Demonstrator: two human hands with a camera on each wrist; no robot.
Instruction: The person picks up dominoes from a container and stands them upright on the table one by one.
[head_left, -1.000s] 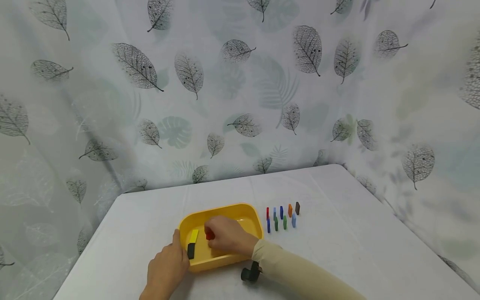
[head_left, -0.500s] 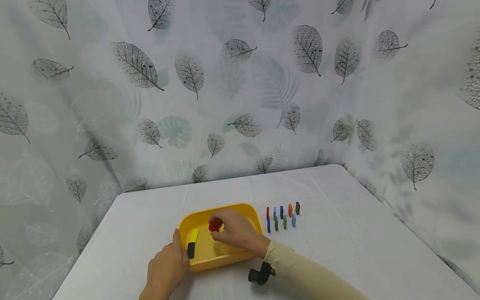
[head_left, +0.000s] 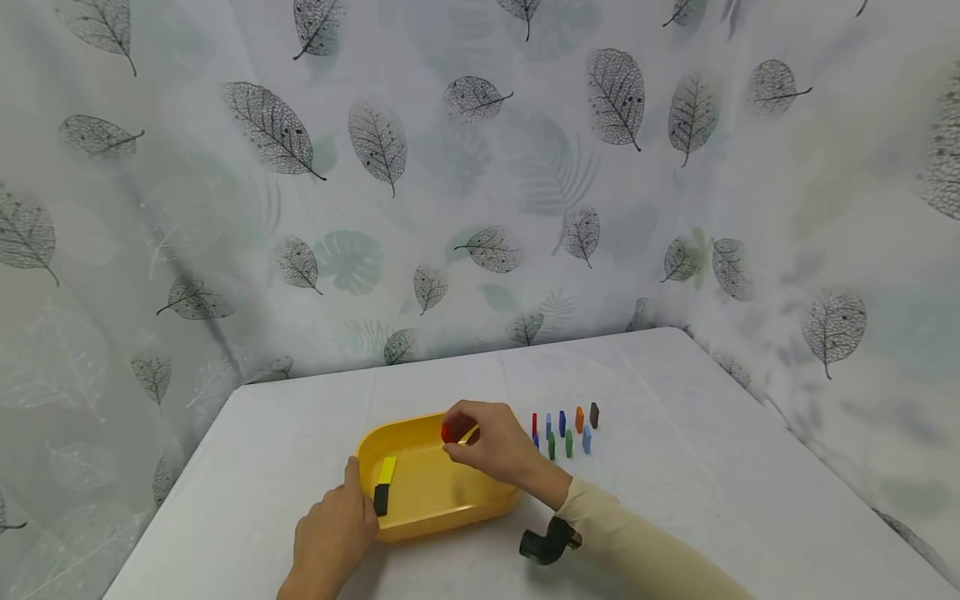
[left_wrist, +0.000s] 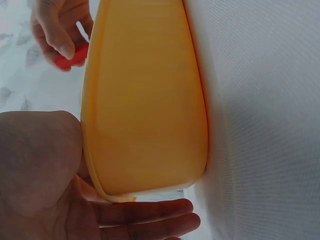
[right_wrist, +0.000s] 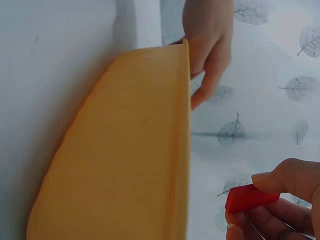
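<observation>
My right hand (head_left: 491, 442) pinches a red domino (right_wrist: 250, 197) between thumb and fingers, above the back right part of the yellow tray (head_left: 442, 527). The left wrist view shows the red domino (left_wrist: 75, 57) just over the tray's rim. My left hand (head_left: 337, 529) holds the tray's left edge, its fingers (left_wrist: 145, 212) stretched along the outside wall and the thumb side at the rim. In the tray's left end lie a yellow domino (head_left: 387, 470) and a black domino (head_left: 381, 500), end to end.
Several coloured dominoes (head_left: 568, 443) stand upright in two rows on the white table (head_left: 675, 467), right of the tray. My right forearm partly covers the tray's right side. A leaf-patterned curtain (head_left: 480, 200) hangs behind and beside the table. A black camera (head_left: 546, 542) sits at my right wrist.
My right hand has lifted the red domino from low inside the tray and moved it up, back and to the right. The left hand, tray, yellow and black dominoes stay put.
</observation>
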